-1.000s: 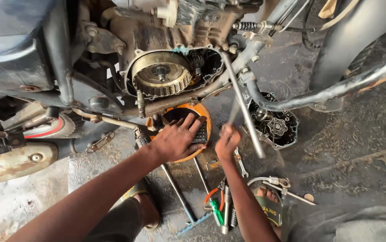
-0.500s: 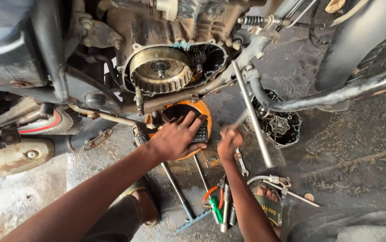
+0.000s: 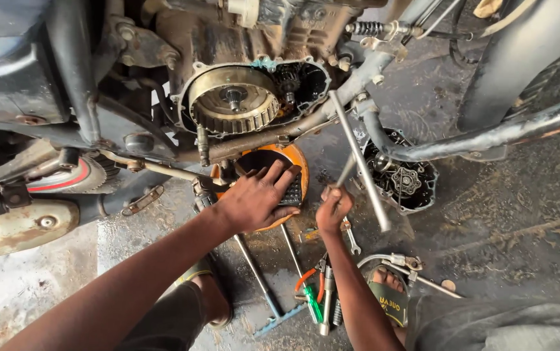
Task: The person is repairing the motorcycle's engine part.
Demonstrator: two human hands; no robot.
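Note:
My left hand [image 3: 257,198] lies flat with fingers spread over an orange pan [image 3: 296,162] on the ground under the engine, its fingertips on a black ribbed part [image 3: 291,190] inside the pan. Just to the right, my right hand [image 3: 333,209] is closed around the thin shaft of a steel T-handle wrench [image 3: 358,159], whose long bar slants up toward the frame. Above both hands is the motorcycle's open engine case, where a round toothed clutch drum [image 3: 233,99] is exposed.
A removed dark engine cover [image 3: 402,182] lies on the oily ground at right, behind a curved exhaust pipe [image 3: 488,136]. Several spanners, pliers and a green screwdriver [image 3: 312,302] lie between my sandalled feet [image 3: 387,292]. At left are the footrest and muffler [image 3: 13,224].
My view has shifted slightly, so the engine sits a little lower and left in frame. The right hand with the wrench has dropped slightly; the left hand stays on the pan.

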